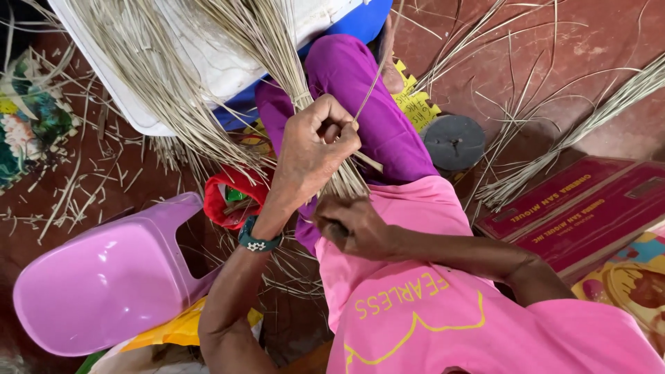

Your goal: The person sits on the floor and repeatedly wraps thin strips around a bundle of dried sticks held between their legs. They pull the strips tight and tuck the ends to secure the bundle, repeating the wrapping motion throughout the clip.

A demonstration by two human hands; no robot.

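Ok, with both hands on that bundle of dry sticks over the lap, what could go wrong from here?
1. The left hand clamps the bundle of thin sticks near its bound end; if that grip eases, the sticks may splay out.
2. The single strand pinched there looks thin and could snap or slip.
3. The right hand works close to the cut stick ends, which might prick it.

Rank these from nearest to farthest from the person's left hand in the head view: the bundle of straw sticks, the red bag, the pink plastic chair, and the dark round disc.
1. Bundle of straw sticks: in the left hand's grip.
2. Red bag: just below-left of the hand, beside the wrist.
3. Dark round disc: on the floor to the right, past the purple leg.
4. Pink plastic chair: far lower left.
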